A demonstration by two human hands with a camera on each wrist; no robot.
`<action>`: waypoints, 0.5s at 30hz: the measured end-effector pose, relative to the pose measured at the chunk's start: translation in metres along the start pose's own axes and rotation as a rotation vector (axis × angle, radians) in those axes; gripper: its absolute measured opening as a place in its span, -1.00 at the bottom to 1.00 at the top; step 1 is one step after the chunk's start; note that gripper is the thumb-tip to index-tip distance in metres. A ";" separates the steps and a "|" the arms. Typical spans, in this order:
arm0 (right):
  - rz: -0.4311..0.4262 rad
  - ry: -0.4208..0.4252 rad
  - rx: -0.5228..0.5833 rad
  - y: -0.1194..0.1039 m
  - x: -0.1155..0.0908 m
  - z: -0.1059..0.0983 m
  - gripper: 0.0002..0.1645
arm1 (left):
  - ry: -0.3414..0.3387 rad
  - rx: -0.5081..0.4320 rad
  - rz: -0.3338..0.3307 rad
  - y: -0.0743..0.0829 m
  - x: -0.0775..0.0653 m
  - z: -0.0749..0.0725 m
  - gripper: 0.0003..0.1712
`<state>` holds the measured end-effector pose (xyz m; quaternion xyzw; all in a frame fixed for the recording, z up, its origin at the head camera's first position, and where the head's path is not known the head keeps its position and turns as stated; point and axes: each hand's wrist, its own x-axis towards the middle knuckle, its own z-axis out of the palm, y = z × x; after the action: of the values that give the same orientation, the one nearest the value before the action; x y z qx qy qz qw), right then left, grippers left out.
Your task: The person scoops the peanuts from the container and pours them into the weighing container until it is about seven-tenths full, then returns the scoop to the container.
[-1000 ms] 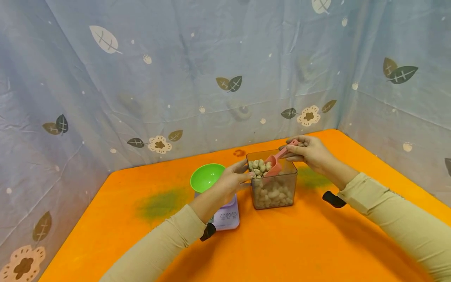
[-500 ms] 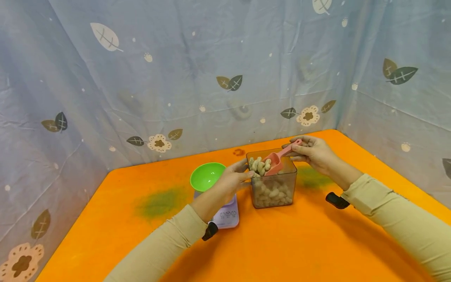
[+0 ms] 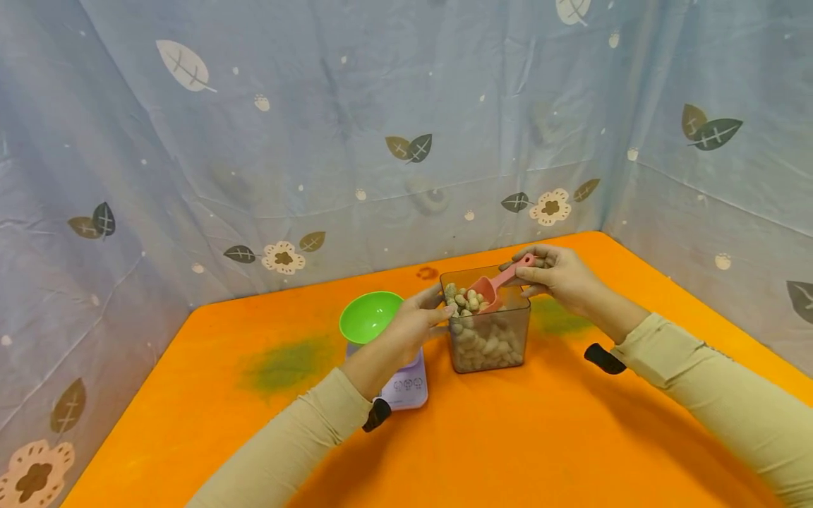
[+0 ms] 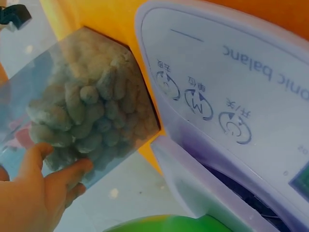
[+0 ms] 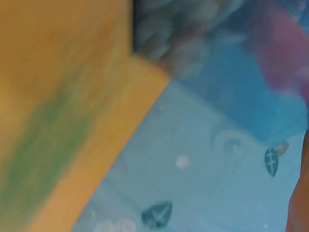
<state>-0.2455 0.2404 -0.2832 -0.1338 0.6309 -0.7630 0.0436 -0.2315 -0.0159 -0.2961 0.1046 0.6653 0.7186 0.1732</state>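
A clear, smoky-tinted square container (image 3: 489, 346) stands on the orange table, holding peanuts in their shells (image 4: 91, 104). My left hand (image 3: 409, 328) braces its left side, fingertips on the wall and thumb at the rim. Above the far right rim, my right hand (image 3: 562, 275) pinches the end of a pink scoop's handle (image 3: 511, 270). The scoop's bowl (image 3: 484, 291) is inside the container, tilted down to the left among the peanuts, with some in its mouth. In the blurred right wrist view, the scoop (image 5: 285, 58) shows as a pink patch.
A lilac kitchen scale (image 3: 406, 391) stands left of the container, partly hidden by the left forearm. On it sits a green bowl (image 3: 371, 317). A leaf-patterned curtain (image 3: 356, 141) closes the table's back and sides. Black straps (image 3: 603, 358) hang at both wrists.
The scoop first drew slightly right, then pushed back left into the peanuts, which shifted around its mouth. My left hand stays against the container. The head view has turned slightly.
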 end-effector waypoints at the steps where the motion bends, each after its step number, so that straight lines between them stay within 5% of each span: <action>1: 0.002 0.002 -0.026 0.000 0.000 0.002 -0.68 | 0.001 -0.001 0.002 0.000 0.000 0.000 -0.32; 15: 0.033 0.048 0.267 0.004 -0.001 -0.006 -0.83 | -0.009 0.015 -0.007 -0.001 -0.001 -0.002 -0.32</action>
<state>-0.2466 0.2459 -0.2882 -0.0979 0.5268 -0.8423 0.0585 -0.2311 -0.0179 -0.2967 0.1069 0.6703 0.7125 0.1780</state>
